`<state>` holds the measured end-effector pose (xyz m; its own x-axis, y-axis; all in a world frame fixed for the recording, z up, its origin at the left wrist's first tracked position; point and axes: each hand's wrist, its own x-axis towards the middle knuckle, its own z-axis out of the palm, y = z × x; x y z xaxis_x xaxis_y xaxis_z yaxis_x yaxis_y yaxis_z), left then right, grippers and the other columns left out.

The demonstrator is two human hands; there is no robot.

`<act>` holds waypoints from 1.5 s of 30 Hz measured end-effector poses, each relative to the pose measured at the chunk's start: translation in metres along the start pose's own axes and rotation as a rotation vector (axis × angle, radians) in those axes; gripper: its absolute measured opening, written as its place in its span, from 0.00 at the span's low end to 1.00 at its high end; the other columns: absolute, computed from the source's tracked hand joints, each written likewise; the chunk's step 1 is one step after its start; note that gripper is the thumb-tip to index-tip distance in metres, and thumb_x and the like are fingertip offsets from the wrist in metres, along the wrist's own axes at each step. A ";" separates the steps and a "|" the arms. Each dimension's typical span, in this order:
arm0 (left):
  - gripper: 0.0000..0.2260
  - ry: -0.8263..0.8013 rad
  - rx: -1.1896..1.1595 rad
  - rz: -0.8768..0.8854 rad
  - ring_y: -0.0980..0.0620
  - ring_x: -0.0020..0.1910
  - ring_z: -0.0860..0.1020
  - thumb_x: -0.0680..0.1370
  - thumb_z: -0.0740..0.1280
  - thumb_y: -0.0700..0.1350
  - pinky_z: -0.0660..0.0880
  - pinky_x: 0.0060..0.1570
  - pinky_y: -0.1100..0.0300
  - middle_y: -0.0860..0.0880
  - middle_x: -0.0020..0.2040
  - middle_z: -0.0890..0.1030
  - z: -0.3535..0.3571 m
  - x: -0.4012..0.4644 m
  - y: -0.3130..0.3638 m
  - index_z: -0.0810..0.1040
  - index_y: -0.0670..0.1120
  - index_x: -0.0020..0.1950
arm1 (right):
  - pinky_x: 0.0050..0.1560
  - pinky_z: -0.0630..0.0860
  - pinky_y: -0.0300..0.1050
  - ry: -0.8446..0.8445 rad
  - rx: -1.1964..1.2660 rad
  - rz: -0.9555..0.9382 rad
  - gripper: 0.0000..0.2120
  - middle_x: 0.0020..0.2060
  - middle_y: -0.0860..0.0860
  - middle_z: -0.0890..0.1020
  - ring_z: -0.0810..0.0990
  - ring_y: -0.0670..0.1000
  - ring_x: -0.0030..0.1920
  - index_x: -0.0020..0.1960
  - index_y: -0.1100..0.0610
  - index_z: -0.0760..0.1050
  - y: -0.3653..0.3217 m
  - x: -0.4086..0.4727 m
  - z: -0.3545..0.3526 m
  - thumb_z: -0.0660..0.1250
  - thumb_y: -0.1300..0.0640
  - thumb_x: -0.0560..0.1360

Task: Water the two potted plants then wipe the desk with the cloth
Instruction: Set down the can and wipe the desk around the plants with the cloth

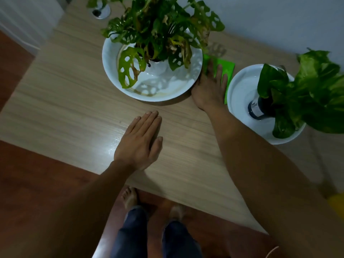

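Two white bowls stand on the desk [74, 101], each holding a plant: the big bowl [115, 75] at the far middle carries the plant with holed leaves [158, 25], and the smaller bowl [240, 94] to the right carries the broad-leaved plant [307, 94] in a dark pot. In the narrow gap between them lies the green cloth [226, 71], flat on the wood, with its right edge running just beside the smaller bowl. The right hand [210, 88] lies spread on top of it, palm down and fingers stretched, pressing rather than gripping, probably so the cloth slides with the hand through that tight strip. The left hand [139, 140] rests flat and open on the near desk, holding nothing, likely as a brace while the person leans forward. Wiping seems to be under way.
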<state>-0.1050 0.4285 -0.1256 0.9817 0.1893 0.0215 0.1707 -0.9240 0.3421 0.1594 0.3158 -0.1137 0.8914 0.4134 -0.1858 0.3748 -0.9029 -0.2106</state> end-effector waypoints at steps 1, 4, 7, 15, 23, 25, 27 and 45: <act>0.27 0.003 -0.003 0.003 0.51 0.83 0.53 0.84 0.56 0.53 0.54 0.81 0.46 0.46 0.83 0.59 0.000 0.000 0.000 0.61 0.44 0.82 | 0.81 0.40 0.62 0.001 -0.002 0.002 0.30 0.84 0.49 0.46 0.41 0.60 0.84 0.84 0.44 0.45 -0.002 -0.011 0.001 0.45 0.42 0.84; 0.27 0.008 -0.004 0.017 0.50 0.83 0.55 0.84 0.57 0.53 0.54 0.80 0.46 0.45 0.83 0.60 -0.001 -0.002 0.000 0.62 0.43 0.81 | 0.82 0.41 0.62 0.009 -0.011 0.023 0.28 0.84 0.50 0.48 0.42 0.59 0.84 0.84 0.45 0.49 -0.010 -0.042 0.007 0.44 0.45 0.85; 0.28 -0.048 -0.093 0.037 0.50 0.83 0.53 0.85 0.55 0.54 0.51 0.81 0.46 0.45 0.83 0.58 -0.007 -0.003 -0.003 0.59 0.43 0.82 | 0.82 0.38 0.60 -0.017 0.000 0.064 0.28 0.84 0.48 0.45 0.40 0.58 0.84 0.84 0.45 0.48 -0.021 -0.074 0.014 0.41 0.42 0.85; 0.31 -0.173 -0.047 0.013 0.51 0.84 0.45 0.85 0.50 0.60 0.42 0.82 0.49 0.47 0.85 0.49 -0.054 -0.030 -0.083 0.50 0.46 0.84 | 0.82 0.38 0.62 -0.006 0.028 0.135 0.28 0.84 0.49 0.45 0.40 0.58 0.84 0.84 0.45 0.50 -0.075 -0.142 0.039 0.40 0.40 0.85; 0.32 -0.121 0.007 -0.189 0.51 0.84 0.43 0.85 0.49 0.60 0.40 0.81 0.52 0.47 0.85 0.47 -0.087 -0.040 -0.176 0.48 0.46 0.84 | 0.81 0.40 0.63 0.013 0.019 0.113 0.29 0.84 0.51 0.47 0.42 0.61 0.84 0.84 0.45 0.47 -0.162 -0.176 0.073 0.39 0.39 0.85; 0.32 -0.100 0.005 -0.220 0.50 0.84 0.44 0.85 0.49 0.60 0.41 0.82 0.50 0.46 0.85 0.47 -0.094 -0.038 -0.193 0.48 0.45 0.84 | 0.81 0.41 0.64 0.034 0.013 0.094 0.29 0.84 0.52 0.50 0.44 0.61 0.84 0.84 0.46 0.48 -0.183 -0.175 0.079 0.40 0.40 0.85; 0.32 -0.086 -0.008 -0.244 0.49 0.84 0.44 0.85 0.48 0.61 0.42 0.82 0.49 0.46 0.85 0.47 -0.101 -0.035 -0.207 0.48 0.45 0.84 | 0.81 0.43 0.64 0.051 0.005 0.057 0.28 0.84 0.52 0.52 0.47 0.62 0.83 0.84 0.46 0.49 -0.206 -0.172 0.084 0.42 0.40 0.86; 0.31 0.012 0.049 -0.288 0.47 0.84 0.48 0.85 0.48 0.59 0.46 0.82 0.46 0.43 0.84 0.51 -0.114 0.000 -0.291 0.52 0.43 0.83 | 0.82 0.42 0.61 0.021 -0.017 -0.111 0.29 0.84 0.51 0.49 0.45 0.61 0.84 0.84 0.45 0.46 -0.335 -0.054 0.097 0.43 0.40 0.85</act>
<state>-0.1645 0.7349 -0.1179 0.8912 0.4499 -0.0584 0.4463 -0.8465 0.2903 -0.0390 0.6072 -0.1266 0.8490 0.5090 -0.1421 0.4759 -0.8533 -0.2130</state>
